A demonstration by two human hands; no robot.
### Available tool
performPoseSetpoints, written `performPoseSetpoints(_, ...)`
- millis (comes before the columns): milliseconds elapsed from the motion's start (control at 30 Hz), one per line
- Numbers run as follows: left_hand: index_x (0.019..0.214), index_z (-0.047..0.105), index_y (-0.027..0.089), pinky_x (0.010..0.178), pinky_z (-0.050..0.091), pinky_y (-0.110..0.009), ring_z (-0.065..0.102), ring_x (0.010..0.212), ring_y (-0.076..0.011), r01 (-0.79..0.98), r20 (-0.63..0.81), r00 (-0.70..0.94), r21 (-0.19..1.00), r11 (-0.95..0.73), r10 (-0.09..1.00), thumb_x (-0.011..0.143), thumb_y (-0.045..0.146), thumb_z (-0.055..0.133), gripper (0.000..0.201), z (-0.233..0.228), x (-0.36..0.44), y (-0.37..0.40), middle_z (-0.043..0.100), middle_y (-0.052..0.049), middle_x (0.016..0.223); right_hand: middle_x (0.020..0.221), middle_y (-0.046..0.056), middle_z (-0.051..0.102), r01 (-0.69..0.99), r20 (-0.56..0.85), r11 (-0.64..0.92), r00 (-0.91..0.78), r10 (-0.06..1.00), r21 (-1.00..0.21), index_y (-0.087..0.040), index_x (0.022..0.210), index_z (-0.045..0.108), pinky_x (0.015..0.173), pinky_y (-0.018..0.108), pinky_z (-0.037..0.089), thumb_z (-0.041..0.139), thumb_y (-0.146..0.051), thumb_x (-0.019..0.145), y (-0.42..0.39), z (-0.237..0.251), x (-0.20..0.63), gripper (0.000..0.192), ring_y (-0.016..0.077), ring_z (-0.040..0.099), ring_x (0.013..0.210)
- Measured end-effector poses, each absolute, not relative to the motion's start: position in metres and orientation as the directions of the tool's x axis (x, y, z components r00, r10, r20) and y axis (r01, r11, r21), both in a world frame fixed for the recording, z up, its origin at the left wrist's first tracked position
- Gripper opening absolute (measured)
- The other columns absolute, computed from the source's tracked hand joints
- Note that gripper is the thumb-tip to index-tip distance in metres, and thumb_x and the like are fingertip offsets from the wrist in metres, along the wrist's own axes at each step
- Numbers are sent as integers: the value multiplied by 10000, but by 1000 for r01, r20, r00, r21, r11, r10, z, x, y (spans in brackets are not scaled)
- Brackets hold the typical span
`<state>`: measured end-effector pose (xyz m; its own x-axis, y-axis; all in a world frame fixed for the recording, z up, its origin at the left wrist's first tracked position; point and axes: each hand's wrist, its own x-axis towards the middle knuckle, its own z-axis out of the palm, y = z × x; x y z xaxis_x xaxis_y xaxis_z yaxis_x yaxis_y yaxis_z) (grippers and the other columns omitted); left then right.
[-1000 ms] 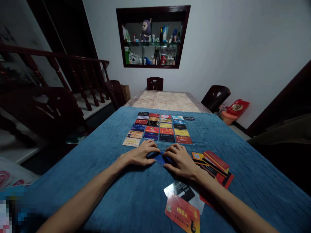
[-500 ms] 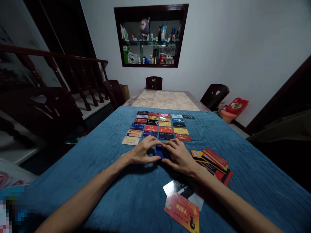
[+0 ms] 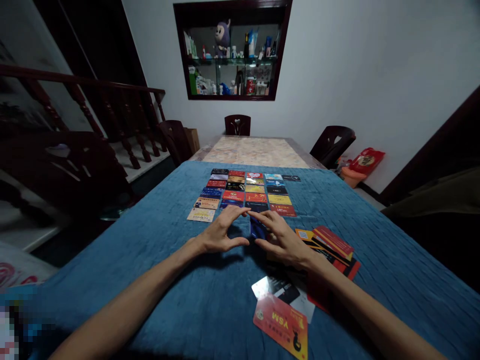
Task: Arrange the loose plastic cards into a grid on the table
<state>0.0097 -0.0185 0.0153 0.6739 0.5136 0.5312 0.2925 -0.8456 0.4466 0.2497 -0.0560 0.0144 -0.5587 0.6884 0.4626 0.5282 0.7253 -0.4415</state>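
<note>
Now we hold a dark blue card (image 3: 257,228) tilted up on its edge just above the blue cloth (image 3: 150,260), pinched in the fingers of our right hand (image 3: 282,241). Our left hand (image 3: 221,232) hovers just beside it with fingers spread wide and nothing in them. Just beyond our fingertips lies the grid of cards (image 3: 245,195), laid flat in rows. A loose pile of red and orange cards (image 3: 330,247) sits right of our right wrist, and a red card (image 3: 282,326) lies nearer us.
</note>
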Motion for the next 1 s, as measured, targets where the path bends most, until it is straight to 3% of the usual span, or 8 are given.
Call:
performPoseSetpoints(200,1467,370,220,1115,381,-540,472,1296,-321,338,428,701,503,-795,570,792,459,777,824,2,12,-17,511,-151,1394,1210,97,571,460,472,724,-553,686,-514,-302,1488,406,924,445,514,584,-270,895,-58,16,253,620,247,592,1065)
performPoseSetpoints(400,1465,377,228,1099,389,-551,476,1269,-313,364,366,718,528,-768,592,789,479,774,823,3,13,-19,523,-141,1374,1178,89,608,442,498,657,-430,753,-610,-239,1299,509,895,412,539,611,-260,834,-61,13,255,476,234,611,1032)
performPoseSetpoints(567,1441,409,215,1087,396,-544,491,1242,-314,395,339,719,519,-758,607,773,492,783,814,4,14,-21,541,-134,1338,1124,64,618,399,449,563,-347,823,-724,-236,1159,519,892,397,546,657,-247,767,-62,10,254,416,213,628,992)
performPoseSetpoints(767,1376,465,206,1077,396,-529,509,1197,-308,423,318,721,503,-754,616,760,484,795,752,4,14,-21,571,-120,1297,1132,54,598,311,397,486,-309,864,-816,-247,1122,515,913,385,545,693,-223,742,-64,9,253,420,205,625,1027)
performPoseSetpoints(1000,1325,493,201,1019,442,-486,524,1151,-291,435,307,710,516,-738,634,743,436,816,705,5,16,-23,590,-106,1232,1143,52,583,230,375,457,-323,869,-859,-251,1043,509,925,388,549,771,-262,720,-60,6,254,416,204,613,1047)
